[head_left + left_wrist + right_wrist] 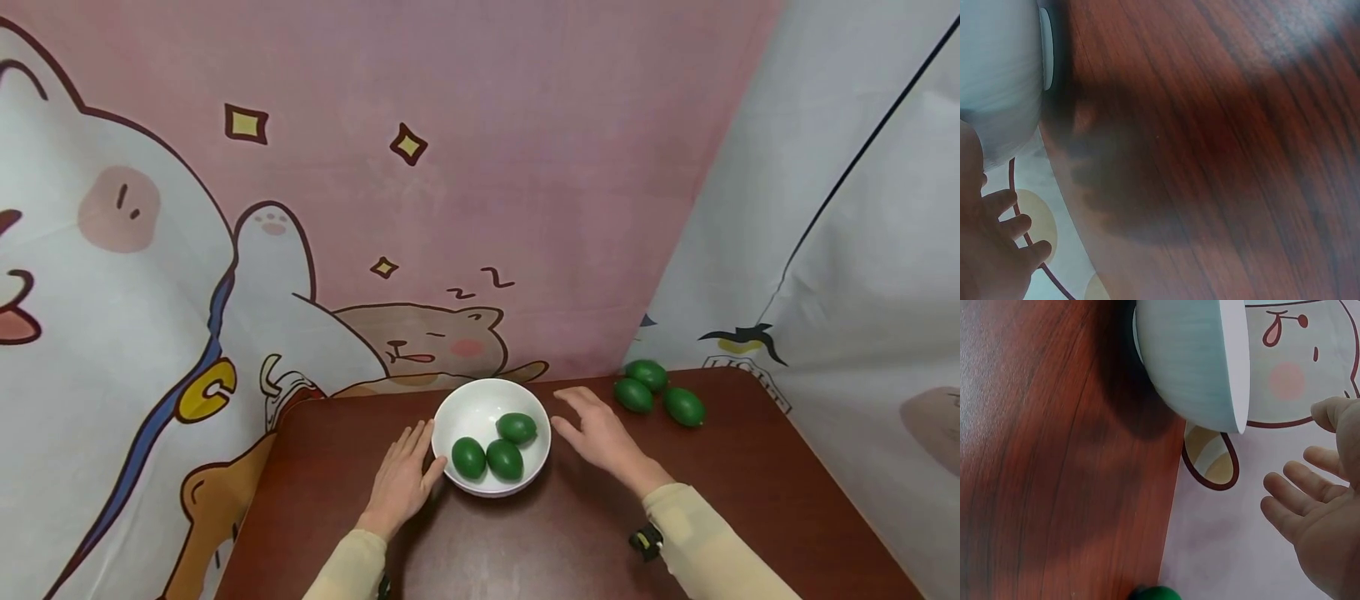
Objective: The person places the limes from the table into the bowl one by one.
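Bowl [468, 408] at lower centre, limes [505, 460] inside; left hand [401, 481] straight-fingered at its side, right hand [602, 433] relaxed, apart, neither grasping; apparently bracketing it, next move likely needs the right closer

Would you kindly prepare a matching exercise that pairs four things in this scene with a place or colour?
1. Bowl
2. Left hand
3. Right hand
4. Table

A. Reddish-brown
B. Between the bowl and the loose green fruits
C. White, with three green fruits inside
D. At the bowl's left side

Pairs: 1-C; 2-D; 3-B; 4-A
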A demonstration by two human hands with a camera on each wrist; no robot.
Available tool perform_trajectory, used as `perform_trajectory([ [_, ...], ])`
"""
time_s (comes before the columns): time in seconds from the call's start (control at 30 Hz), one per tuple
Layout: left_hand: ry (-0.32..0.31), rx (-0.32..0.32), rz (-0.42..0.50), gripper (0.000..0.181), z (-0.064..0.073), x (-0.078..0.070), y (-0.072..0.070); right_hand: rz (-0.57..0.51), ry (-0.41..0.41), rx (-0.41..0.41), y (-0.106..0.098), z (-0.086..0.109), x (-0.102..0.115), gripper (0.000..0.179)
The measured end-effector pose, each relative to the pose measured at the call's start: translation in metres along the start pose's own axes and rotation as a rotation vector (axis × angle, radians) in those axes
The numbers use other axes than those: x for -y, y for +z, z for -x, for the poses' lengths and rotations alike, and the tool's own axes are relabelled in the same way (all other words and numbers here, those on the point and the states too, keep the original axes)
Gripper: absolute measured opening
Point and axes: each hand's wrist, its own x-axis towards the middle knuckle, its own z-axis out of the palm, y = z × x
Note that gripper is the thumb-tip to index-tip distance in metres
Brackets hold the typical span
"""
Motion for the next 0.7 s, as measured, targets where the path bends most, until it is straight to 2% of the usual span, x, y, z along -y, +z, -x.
perform_trajectory([
  [0.7,-0.004,0.003,-0.001,0.07,0.0,-0.002,-0.002,0.011,0.089,-0.032,-0.016,0.002,-0.026,0.042],
])
